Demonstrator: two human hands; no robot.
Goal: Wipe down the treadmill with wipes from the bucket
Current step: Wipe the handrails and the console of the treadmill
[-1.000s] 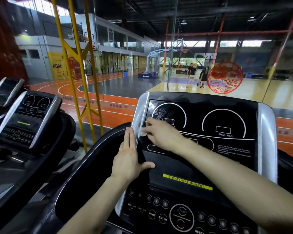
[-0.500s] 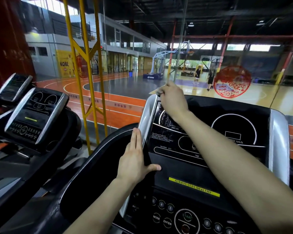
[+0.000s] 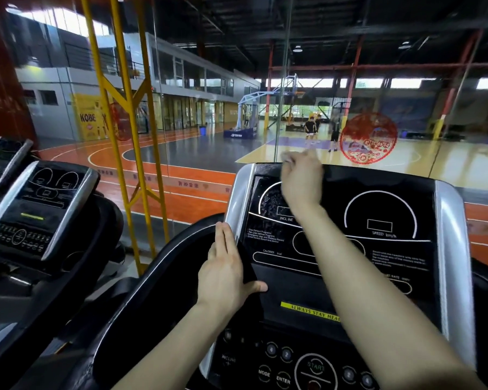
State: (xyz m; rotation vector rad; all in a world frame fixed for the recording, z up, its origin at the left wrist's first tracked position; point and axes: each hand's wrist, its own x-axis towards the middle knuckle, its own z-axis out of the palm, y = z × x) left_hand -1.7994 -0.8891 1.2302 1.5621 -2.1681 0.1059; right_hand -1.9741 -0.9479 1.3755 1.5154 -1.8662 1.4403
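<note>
The right hand [image 3: 302, 184] is gripping a pale wipe [image 3: 287, 158], its fingers curled round the cloth. It is pressing the wipe onto the top edge of the treadmill console [image 3: 378, 277], above the INCLINE dial [image 3: 271, 201]. Both hand and wipe are showing blurred, so the exact lie of the fingers cannot be told. The right forearm is crossing the middle of the black panel on a diagonal from the lower right.

The left hand [image 3: 223, 277] is holding nothing. Its straight fingers are lying together against the console's left edge, just below the silver side trim [image 3: 238, 198], and its thumb is resting on the dark panel. The dial face is glistening with fine wet specks. Lower on the console, a yellow strip [image 3: 307, 311] is reading "ALWAYS STAY", its end hidden behind the forearm, and the START button [image 3: 316, 367] is sitting near the bottom edge.

To the left, a second treadmill console [image 3: 40, 209] is standing well apart. A yellow steel frame [image 3: 130, 136] is rising between the two machines. A red round decal [image 3: 368, 139] is showing on the glass ahead. Past it, players [image 3: 310, 128] are standing on a court near a basketball hoop stand [image 3: 254, 108].
</note>
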